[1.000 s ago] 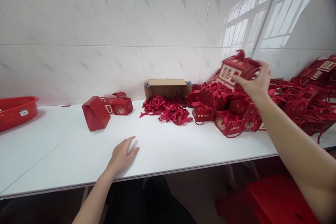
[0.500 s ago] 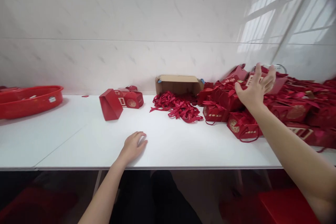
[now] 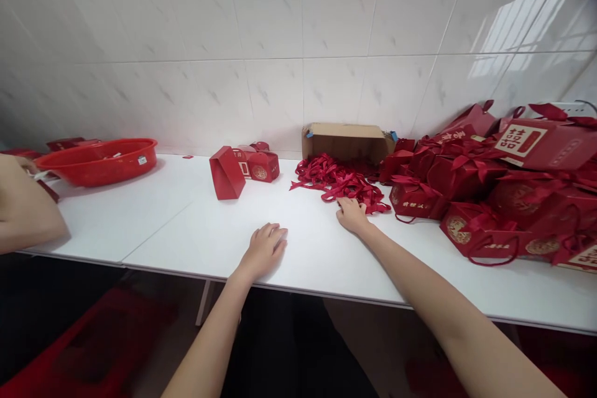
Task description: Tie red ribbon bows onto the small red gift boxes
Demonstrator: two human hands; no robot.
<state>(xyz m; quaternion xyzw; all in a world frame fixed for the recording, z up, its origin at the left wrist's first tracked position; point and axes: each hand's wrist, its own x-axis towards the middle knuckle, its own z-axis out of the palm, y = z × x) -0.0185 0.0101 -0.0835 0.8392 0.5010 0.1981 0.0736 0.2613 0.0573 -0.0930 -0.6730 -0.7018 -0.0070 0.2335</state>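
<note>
Red ribbons (image 3: 349,184) lie in a heap just beyond the fingers of our right hand (image 3: 353,217); we judge them light, soft and slippery, prone to tangling, best pinched by a loose end at the near edge. Those fingers curl there, but we cannot tell whether they grip a strand. Our left hand (image 3: 263,251) lies empty, thumb apart. Half a second ago our right fingers spread over the red boxes (image 3: 459,177), now to their right.
</note>
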